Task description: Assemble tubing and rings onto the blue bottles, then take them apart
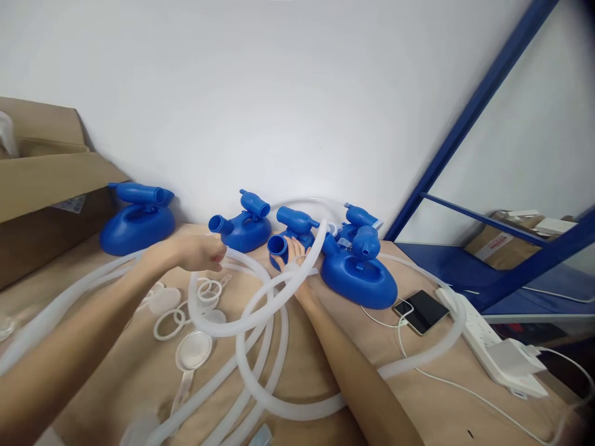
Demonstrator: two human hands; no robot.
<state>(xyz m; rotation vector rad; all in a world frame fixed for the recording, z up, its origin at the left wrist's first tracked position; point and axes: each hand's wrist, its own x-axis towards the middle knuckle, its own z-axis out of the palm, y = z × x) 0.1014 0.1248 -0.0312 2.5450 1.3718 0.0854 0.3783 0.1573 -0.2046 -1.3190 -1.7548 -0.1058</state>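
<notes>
My left hand (204, 253) is closed, fingers curled, above the white plastic rings and caps (194, 350); what it holds, if anything, is hidden. A loop of white hose (204, 328) passes right beneath it. With my right hand (296, 253) I grip a blue urinal bottle (279, 246) near its wide, uncapped neck, which faces me. Part of this bottle is hidden by my hand and a raised stretch of hose. Another blue urinal bottle (357, 282) stands just to the right, and one more (246, 229) is to the left, its neck open.
At far left, a blue bottle (138, 229) stands beside an open cardboard box (41, 204). Coiled hose covers much of the table's middle. A phone (422, 311) with a cable and a white power strip (488, 341) lie right, near a blue metal shelf frame (465, 118).
</notes>
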